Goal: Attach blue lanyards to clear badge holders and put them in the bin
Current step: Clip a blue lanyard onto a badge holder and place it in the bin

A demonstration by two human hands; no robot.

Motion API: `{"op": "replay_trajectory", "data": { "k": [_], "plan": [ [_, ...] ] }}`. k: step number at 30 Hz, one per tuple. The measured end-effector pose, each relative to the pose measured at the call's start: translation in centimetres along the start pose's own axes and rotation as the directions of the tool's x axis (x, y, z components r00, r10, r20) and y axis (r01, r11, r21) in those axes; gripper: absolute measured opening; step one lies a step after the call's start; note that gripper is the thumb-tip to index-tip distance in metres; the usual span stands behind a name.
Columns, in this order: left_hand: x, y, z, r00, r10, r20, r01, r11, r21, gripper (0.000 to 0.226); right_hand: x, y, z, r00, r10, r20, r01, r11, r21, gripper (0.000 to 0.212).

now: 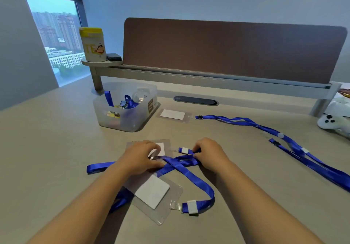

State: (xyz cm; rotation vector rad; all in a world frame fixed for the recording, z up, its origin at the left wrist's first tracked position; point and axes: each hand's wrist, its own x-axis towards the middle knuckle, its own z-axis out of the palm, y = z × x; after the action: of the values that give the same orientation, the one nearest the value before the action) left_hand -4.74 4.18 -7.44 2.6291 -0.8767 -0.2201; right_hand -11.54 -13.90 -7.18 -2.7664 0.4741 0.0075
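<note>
Left hand (141,157) lies palm-down, fingers pressing a clear badge holder (166,145); right hand (207,153) pinches the blue lanyard (186,169) end (white clip). Bin (136,118) label unreadable.

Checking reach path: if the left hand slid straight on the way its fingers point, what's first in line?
Likely the lanyard clip: the left hand points right across the badge holder. Depth unclear.

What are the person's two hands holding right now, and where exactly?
The right hand pinches a blue fabric lanyard just behind its white clip end. The left hand presses down on a clear plastic badge holder, covering most of it.
</note>
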Motion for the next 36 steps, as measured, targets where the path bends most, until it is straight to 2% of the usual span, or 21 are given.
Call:
{"op": "replay_trajectory", "data": {
  "k": [3,5,8,11,14,16,19,22,25,27,31,36],
  "plan": [
    [0.7,0.5,0.2,1.000,0.013,-0.013,-0.013,0.999,0.047,0.060,0.2,0.5,-0.5,0.998,0.048,-0.034,-0.049,0.998,-0.031,0.024],
    [1.2,0.8,0.3,1.000,0.024,-0.003,-0.024,0.996,0.082,0.056,0.4,0.4,-0.7,0.998,0.035,-0.056,-0.033,0.999,0.030,0.029],
    [1.5,1.0,0.2,0.998,0.055,0.017,-0.057,0.994,0.096,0.049,0.8,-0.4,-0.2,1.000,-0.025,-0.008,0.026,0.997,0.068,0.040],
    [1.6,0.9,0.0,0.996,0.091,0.001,-0.091,0.994,0.062,0.042,1.3,-1.0,0.3,0.998,-0.066,0.017,0.066,0.998,-0.019,0.035],
    [1.3,0.6,-0.5,0.994,0.098,-0.040,-0.098,0.995,0.004,0.034,1.7,-1.2,0.3,0.998,-0.066,0.007,0.066,0.998,0.015,0.027],
    [1.2,0.6,-0.9,0.992,0.103,-0.066,-0.103,0.995,-0.001,0.032,1.7,-1.4,0.0,0.998,-0.057,0.033,0.054,0.995,0.079,0.021],
    [1.0,0.9,-1.4,0.991,0.091,-0.095,-0.090,0.996,0.014,0.030,1.4,-1.6,-1.1,0.998,-0.046,0.040,0.032,0.951,0.307,0.009],
    [0.8,1.8,-1.5,0.989,0.080,-0.121,-0.085,0.995,-0.042,0.033,0.7,-2.0,-2.6,0.996,-0.086,0.020,0.067,0.886,0.459,0.024],
    [0.3,3.3,-1.8,0.979,0.087,-0.184,-0.119,0.978,-0.169,0.037,-0.1,-2.3,-3.8,0.994,-0.110,-0.002,0.094,0.841,0.533,0.014],
    [0.1,4.4,-2.1,0.964,0.117,-0.239,-0.166,0.967,-0.194,0.039,-0.4,-2.3,-4.3,0.994,-0.110,-0.006,0.093,0.808,0.582,0.010],
    [-0.3,6.3,-2.4,0.943,0.141,-0.301,-0.196,0.967,-0.164,0.043,-1.2,-2.2,-4.9,0.994,-0.104,-0.017,0.092,0.770,0.631,0.026],
    [-0.4,7.2,-2.6,0.930,0.166,-0.329,-0.199,0.978,-0.069,0.036,-2.1,-1.9,-5.1,0.993,-0.115,-0.037,0.109,0.726,0.679,0.027]
  ]
}}
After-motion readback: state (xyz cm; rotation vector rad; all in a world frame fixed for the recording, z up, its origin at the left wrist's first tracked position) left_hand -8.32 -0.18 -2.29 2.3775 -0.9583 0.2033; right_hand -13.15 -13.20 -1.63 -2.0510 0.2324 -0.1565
